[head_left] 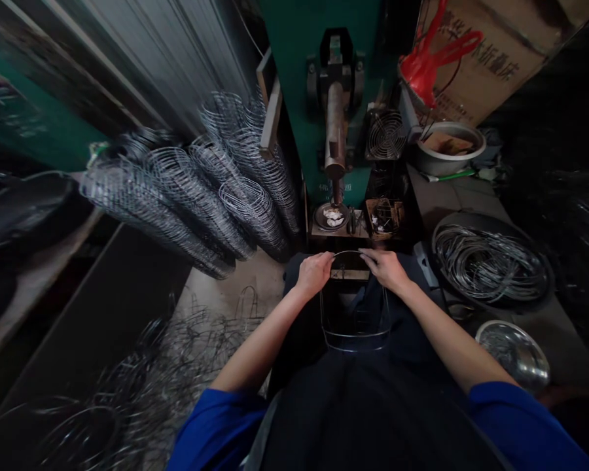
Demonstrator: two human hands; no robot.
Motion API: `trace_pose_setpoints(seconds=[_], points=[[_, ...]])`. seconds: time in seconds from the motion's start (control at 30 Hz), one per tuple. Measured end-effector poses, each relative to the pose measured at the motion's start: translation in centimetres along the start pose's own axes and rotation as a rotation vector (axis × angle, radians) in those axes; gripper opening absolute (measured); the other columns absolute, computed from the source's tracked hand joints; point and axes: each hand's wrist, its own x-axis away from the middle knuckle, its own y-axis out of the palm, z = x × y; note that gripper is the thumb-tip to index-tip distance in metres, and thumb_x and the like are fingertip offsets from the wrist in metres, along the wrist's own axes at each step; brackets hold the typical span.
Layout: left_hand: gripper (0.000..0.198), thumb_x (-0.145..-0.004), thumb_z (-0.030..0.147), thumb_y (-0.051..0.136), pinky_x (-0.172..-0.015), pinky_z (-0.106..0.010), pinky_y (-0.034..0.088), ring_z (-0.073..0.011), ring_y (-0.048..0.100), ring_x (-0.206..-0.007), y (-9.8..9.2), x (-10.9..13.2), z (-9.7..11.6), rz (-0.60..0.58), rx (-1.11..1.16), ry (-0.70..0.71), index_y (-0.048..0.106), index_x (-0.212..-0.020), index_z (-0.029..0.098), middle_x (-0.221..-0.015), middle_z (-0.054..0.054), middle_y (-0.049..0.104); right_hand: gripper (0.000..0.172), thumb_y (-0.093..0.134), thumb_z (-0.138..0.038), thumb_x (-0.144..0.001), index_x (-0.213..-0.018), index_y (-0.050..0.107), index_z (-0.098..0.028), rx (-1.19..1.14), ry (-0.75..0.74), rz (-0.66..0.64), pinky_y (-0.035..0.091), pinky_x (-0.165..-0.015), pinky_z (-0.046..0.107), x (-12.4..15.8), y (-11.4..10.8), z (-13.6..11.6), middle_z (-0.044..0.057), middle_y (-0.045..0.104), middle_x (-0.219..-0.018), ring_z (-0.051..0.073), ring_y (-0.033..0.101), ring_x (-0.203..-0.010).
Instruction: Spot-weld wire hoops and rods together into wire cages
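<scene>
My left hand (316, 273) and my right hand (387, 269) are both closed on a wire frame (356, 335), one on each side of its curved far end. The frame is made of thin metal wire and hangs back toward my lap, against dark clothing. Its rounded near end shows two wire lines. Just beyond my hands, the metal arm (334, 131) of a green machine (287, 39) points down over a small round dish (332, 217) with white bits in it. The exact finger grip is partly hidden.
Tall stacks of wire rings (186, 196) lean at the left. Loose bent wire pieces (201, 340) litter the surface below them. At the right are a black pan (544, 278) of wire hoops, a shiny metal bowl (513, 356), a pale basin (444, 160) and a small fan (385, 134).
</scene>
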Motion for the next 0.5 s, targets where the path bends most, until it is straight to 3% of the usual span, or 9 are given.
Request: trace_pose_setpoints(seconds=[0.5], points=[[0.026,-0.095,0.022,0.056,-0.089,-0.032,0.055,-0.0216,0.071,-0.099,0.39,-0.26,-0.7,-0.009,0.043,0.022,0.066,-0.119,0.019,-0.107,-0.008,0.075,0.029,0.053,-0.025,-0.102,-0.125,0.07,-0.019,0.149,0.068,-0.092,0.055,-0.094,0.033,0.69,0.01,0.24,0.01,0.072,-0.116,0.025,0.07,-0.102]])
